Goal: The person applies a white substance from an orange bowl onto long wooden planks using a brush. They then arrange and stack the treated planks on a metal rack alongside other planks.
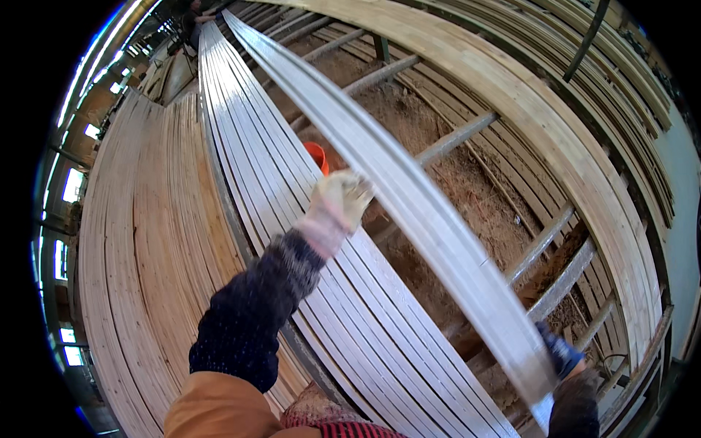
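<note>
A long white-painted wooden moulding board (431,197) runs from the far left to the near right, lifted and smeared by motion. My left hand (342,198), in a pale work glove, has its fingers curled at the board's left edge, partly blurred. Near the board's close end, my right hand (561,352) in a dark blue glove grips its right edge; the fingertips are hidden. Below my left arm lies a row of white-painted boards (350,292), side by side.
Bare wooden boards (146,241) are stacked on the left. Metal crossbars (456,139) span a dusty floor (438,182) to the right, with natural-wood boards (577,146) beyond. An orange bucket (316,156) stands below the bars. Another person (193,20) is at the far end.
</note>
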Available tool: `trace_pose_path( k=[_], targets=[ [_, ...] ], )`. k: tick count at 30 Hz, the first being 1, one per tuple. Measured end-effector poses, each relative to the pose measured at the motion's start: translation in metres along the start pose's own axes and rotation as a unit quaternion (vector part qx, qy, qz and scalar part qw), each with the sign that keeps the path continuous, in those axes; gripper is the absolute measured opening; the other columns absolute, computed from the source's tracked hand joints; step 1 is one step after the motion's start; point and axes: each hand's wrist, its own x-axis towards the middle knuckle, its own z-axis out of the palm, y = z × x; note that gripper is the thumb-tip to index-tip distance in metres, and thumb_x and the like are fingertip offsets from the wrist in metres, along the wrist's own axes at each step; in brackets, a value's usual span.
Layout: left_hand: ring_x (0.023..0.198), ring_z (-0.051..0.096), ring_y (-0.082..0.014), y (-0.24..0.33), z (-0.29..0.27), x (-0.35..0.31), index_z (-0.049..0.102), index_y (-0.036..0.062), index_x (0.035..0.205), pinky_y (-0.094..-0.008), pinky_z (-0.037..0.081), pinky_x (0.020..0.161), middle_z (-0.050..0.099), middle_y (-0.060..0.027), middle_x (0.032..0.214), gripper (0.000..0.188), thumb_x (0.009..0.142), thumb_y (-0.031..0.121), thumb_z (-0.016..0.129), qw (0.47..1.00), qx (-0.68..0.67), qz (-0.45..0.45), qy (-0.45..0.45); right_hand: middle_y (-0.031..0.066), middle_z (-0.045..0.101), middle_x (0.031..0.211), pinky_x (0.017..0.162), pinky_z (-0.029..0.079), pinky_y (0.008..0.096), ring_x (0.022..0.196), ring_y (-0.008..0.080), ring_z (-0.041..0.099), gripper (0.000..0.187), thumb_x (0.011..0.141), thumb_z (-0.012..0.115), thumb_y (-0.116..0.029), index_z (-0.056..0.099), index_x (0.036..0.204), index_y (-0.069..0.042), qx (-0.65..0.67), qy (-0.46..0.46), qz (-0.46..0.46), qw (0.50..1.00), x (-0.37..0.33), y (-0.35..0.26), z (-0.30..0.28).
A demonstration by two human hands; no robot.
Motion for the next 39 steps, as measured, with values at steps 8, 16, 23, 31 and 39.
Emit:
trace_pose_path(
  k=[8, 16, 23, 31, 39],
  targets=[
    [0.135, 0.043, -0.0317, -0.053, 0.032, 0.013, 0.033, -0.0056, 0.144, -0.0465, 0.031, 0.118, 0.04, -0.0209, 0.149, 0.051, 0.103, 0.022, 0.045, 0.995, -0.02, -0.096, 0.002, 0.0109, 0.07, 0.115, 0.094, 0.054, 0.0345, 0.101, 0.0209, 0.068, 0.031, 0.101, 0.06, -0.027, 0.065, 0.122, -0.004, 0.293, 0.509, -0.183, 0.788, 0.007, 0.077, -0.121],
    [0.127, 0.051, -0.0299, -0.154, 0.117, 0.056, 0.044, 0.0045, 0.142, -0.0431, 0.042, 0.111, 0.051, -0.0129, 0.142, 0.06, 0.101, 0.049, 0.049, 0.992, -0.084, -0.086, 0.044, 0.0116, 0.071, 0.109, 0.089, 0.055, 0.0303, 0.097, 0.0181, 0.069, 0.027, 0.103, 0.056, -0.016, 0.065, 0.121, 0.002, 0.252, 0.417, -0.229, 0.842, -0.016, -0.001, -0.053],
    [0.141, 0.038, -0.0331, -0.15, 0.159, 0.042, 0.032, 0.0069, 0.15, -0.0467, 0.028, 0.121, 0.037, -0.0167, 0.154, 0.063, 0.103, 0.046, 0.049, 0.983, -0.093, -0.054, -0.148, 0.0109, 0.07, 0.11, 0.09, 0.056, 0.0316, 0.099, 0.0186, 0.069, 0.028, 0.102, 0.059, -0.018, 0.064, 0.122, 0.001, 0.312, 0.445, -0.168, 0.822, -0.053, 0.052, -0.056],
    [0.1, 0.063, -0.018, -0.107, 0.06, -0.013, 0.052, 0.001, 0.132, -0.0343, 0.057, 0.085, 0.065, -0.0081, 0.109, 0.054, 0.103, 0.047, 0.049, 0.988, 0.103, -0.102, 0.054, 0.0147, 0.068, 0.12, 0.093, 0.055, 0.0429, 0.11, 0.0303, 0.066, 0.04, 0.084, 0.067, -0.006, 0.065, 0.124, -0.009, -0.241, 0.517, -0.223, 0.791, -0.024, 0.005, -0.022],
    [0.054, 0.055, -0.0163, -0.113, 0.071, -0.025, 0.058, 0.0077, 0.111, -0.028, 0.045, 0.043, 0.06, -0.005, 0.078, 0.038, 0.101, 0.044, 0.054, 0.962, 0.16, -0.097, 0.198, 0.011, 0.038, 0.157, 0.118, 0.03, 0.0512, 0.142, 0.0342, 0.039, 0.08, 0.08, 0.07, -0.026, 0.037, 0.152, -0.017, -0.408, 0.471, -0.129, 0.772, 0.041, 0.018, -0.006]
  ],
)
